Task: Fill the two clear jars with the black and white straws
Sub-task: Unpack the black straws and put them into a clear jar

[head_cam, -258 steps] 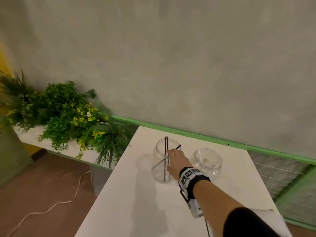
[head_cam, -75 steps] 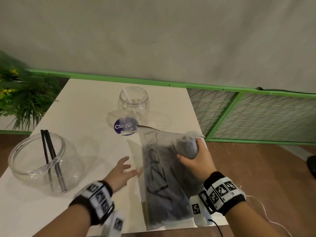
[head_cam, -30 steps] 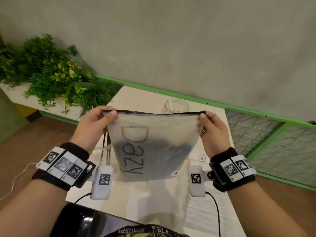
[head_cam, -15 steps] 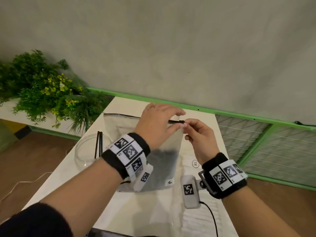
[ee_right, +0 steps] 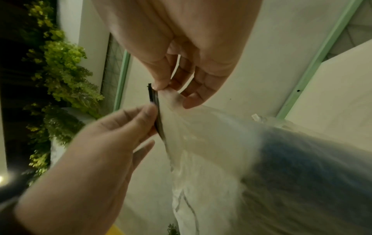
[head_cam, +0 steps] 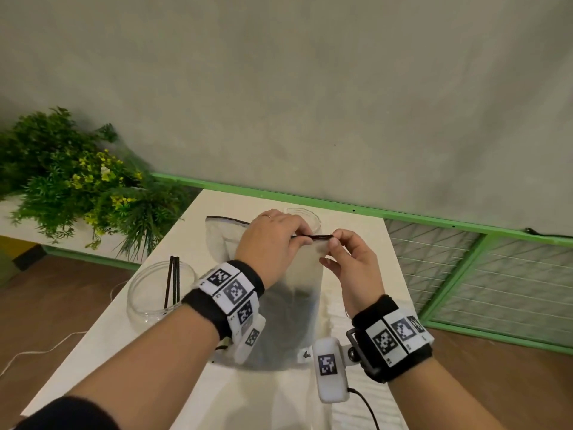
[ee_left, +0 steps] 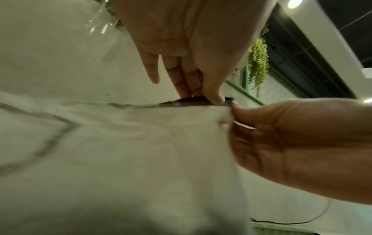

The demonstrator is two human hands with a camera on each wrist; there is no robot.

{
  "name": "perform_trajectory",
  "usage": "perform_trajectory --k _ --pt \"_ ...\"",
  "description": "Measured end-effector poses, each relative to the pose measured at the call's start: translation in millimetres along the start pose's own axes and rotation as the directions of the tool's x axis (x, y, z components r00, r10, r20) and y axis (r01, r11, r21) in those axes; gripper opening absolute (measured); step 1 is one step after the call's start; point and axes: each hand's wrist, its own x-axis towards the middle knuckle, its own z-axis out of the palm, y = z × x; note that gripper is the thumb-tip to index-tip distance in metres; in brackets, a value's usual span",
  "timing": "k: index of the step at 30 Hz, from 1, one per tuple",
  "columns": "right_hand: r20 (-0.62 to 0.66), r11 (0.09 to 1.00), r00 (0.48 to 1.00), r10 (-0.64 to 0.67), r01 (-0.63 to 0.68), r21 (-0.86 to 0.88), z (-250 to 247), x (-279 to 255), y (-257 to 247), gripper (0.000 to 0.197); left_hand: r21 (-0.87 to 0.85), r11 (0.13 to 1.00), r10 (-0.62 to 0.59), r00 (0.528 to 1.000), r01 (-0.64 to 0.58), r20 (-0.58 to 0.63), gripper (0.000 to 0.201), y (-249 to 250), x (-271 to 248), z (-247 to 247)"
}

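Note:
A frosted zip bag (head_cam: 302,290) stands on the white table (head_cam: 130,361), with a dark bundle of straws (head_cam: 279,330) showing through its lower part. My left hand (head_cam: 297,238) pinches the black zip strip (head_cam: 319,236) at the bag's top, close to the right corner. My right hand (head_cam: 333,243) pinches that corner. The wrist views show the same grips: left hand (ee_left: 203,99) on the zip strip (ee_left: 189,101), right hand (ee_right: 161,89) on the bag (ee_right: 201,127). A clear jar (head_cam: 145,293) at left holds black straws (head_cam: 173,280). The second jar (head_cam: 305,214) shows behind my left hand.
Green plants (head_cam: 77,187) with yellow flowers stand on a ledge left of the table. A green-framed wire panel (head_cam: 483,274) runs along the right. A white cable (head_cam: 46,346) lies on the brown floor at left. A grey wall rises behind the table.
My left hand has crossed from the bag's left corner to the zip strip beside my right hand. The bag has come down from in front of me onto the table.

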Motion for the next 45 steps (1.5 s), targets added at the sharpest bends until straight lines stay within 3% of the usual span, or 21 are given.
perform_trajectory --k 5,11,16,26,30,32,34,38,42,45 --pt "-0.122 0.989 0.991 0.060 -0.042 0.141 -25.6 4.5 -0.8 0.018 0.118 0.978 -0.176 0.984 0.173 0.017 0.009 -55.2 -12.6 -34.3" --pt "-0.122 0.994 0.992 0.032 -0.018 0.110 -28.6 4.4 2.5 0.017 0.195 0.945 -0.244 0.963 0.262 -0.112 0.006 -90.7 -30.8 -54.5" --pt "-0.122 0.993 0.993 0.012 0.002 0.116 -30.3 4.1 3.5 0.018 0.196 0.917 -0.326 0.936 0.347 -0.132 0.011 -100.7 -37.8 -67.4" --pt "-0.085 0.985 0.996 0.008 0.007 0.172 -25.5 -0.4 -3.2 0.022 -0.023 0.925 -0.380 0.918 0.380 -0.114 0.006 -93.6 -49.6 -74.2" --pt "-0.037 0.959 0.999 0.005 0.006 0.284 -17.8 2.0 -11.5 0.021 -0.255 0.890 -0.407 0.911 0.378 -0.071 0.016 -90.3 -48.4 -83.4" --pt "-0.025 0.954 1.000 -0.018 0.024 0.298 -11.4 5.6 -16.9 0.022 -0.271 0.902 -0.374 0.922 0.336 -0.099 0.023 -91.2 -44.8 -89.6" --pt "-0.042 0.977 0.998 -0.045 0.053 0.208 -7.6 9.6 -18.0 0.022 -0.212 0.920 -0.352 0.933 0.330 -0.071 0.027 -92.1 -41.5 -94.1" --pt "-0.061 0.998 0.997 -0.053 0.051 -0.034 -10.5 13.3 -8.6 0.024 -0.016 0.926 -0.372 0.922 0.376 0.110 0.027 -95.4 -43.3 -91.6" --pt "-0.038 0.992 0.997 -0.068 0.064 -0.108 -11.1 13.9 -8.5 0.028 0.051 0.937 -0.348 0.934 0.345 0.083 0.021 -86.3 -42.4 -86.8" --pt "0.001 0.987 0.996 -0.084 0.084 -0.139 -10.0 13.8 -11.7 0.029 0.200 0.945 -0.298 0.933 0.258 0.203 0.026 -70.2 -36.1 -83.2"
